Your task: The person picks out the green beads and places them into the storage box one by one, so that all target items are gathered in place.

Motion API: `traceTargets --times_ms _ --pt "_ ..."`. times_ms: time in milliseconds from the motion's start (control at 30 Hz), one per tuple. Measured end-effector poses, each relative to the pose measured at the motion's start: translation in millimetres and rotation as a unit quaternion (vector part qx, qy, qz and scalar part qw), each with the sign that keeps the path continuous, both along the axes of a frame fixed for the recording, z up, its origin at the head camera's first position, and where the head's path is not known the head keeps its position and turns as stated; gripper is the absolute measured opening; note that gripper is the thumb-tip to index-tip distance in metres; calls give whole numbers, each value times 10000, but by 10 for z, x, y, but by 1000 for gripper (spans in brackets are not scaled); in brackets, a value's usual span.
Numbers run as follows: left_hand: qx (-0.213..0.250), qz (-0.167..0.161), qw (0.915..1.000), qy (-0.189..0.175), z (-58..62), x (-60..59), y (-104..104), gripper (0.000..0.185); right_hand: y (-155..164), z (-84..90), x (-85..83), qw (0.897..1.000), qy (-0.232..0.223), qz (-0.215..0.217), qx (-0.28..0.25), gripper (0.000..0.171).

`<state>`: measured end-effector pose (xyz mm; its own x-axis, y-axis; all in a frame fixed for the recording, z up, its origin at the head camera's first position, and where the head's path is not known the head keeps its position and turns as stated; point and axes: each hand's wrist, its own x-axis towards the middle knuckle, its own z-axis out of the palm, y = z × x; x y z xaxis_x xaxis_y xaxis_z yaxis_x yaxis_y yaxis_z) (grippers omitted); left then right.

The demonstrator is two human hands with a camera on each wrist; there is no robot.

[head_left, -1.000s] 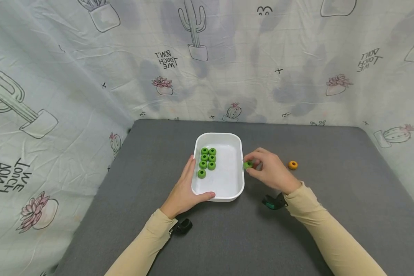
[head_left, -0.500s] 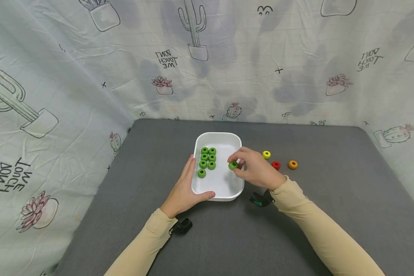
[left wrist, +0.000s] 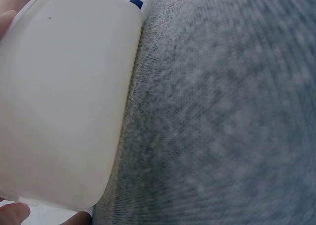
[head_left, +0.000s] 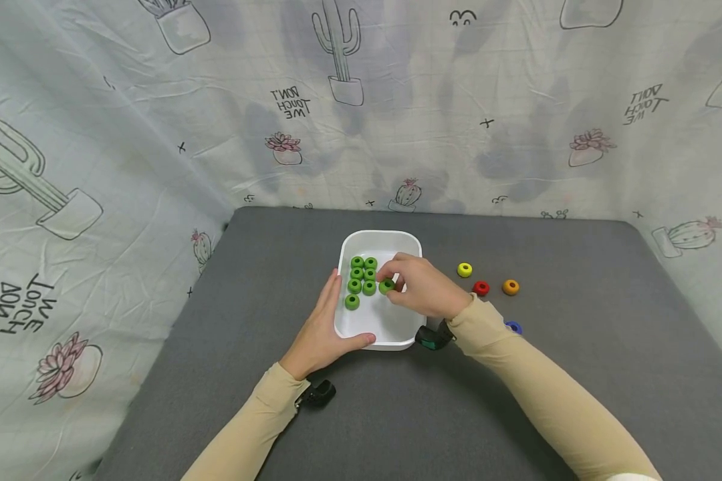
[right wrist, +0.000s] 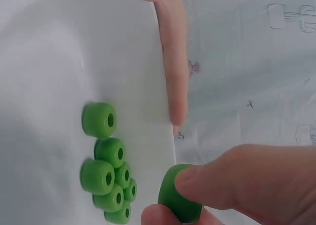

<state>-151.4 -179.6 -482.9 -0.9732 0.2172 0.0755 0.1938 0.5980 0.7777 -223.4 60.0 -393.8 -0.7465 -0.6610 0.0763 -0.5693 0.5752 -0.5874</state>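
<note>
A white tray (head_left: 400,321) sits on the grey surface, with several green beads (head_left: 354,286) grouped in its left part. Along its left wall lie the straight fingers of my left hand (head_left: 321,334), the thumb resting at the near edge. My right hand (head_left: 424,287) is over the tray and pinches one green bead (right wrist: 180,193) between thumb and fingers. That bead is just right of the group. The left wrist view shows the tray's outer side (left wrist: 64,96) and a few fingertips at the frame's edges.
Right of the tray lie a yellow bead (head_left: 464,270), a red bead (head_left: 481,288) and an orange bead (head_left: 511,287). A blue bead (head_left: 514,327) is partly hidden by the right sleeve. A cactus-print cloth (head_left: 433,133) hangs behind the table.
My right hand has carried the green bead leftward from the tray's right rim to beside the group. The yellow, red and blue beads have come into sight. The left hand stays put.
</note>
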Motion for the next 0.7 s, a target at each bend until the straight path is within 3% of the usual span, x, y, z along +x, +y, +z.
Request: traceTargets --times_ms 233,433,700 --pt "9 -50 10000 46 -1 4 -13 128 -207 -31 -101 9992 -90 194 338 21" --pt "-30 -80 9999 146 0 3 -16 129 -371 -142 -191 9974 114 359 622 18" --pt "-4 -107 9996 259 -5 3 -14 128 -479 -239 -243 9948 15 366 955 19"
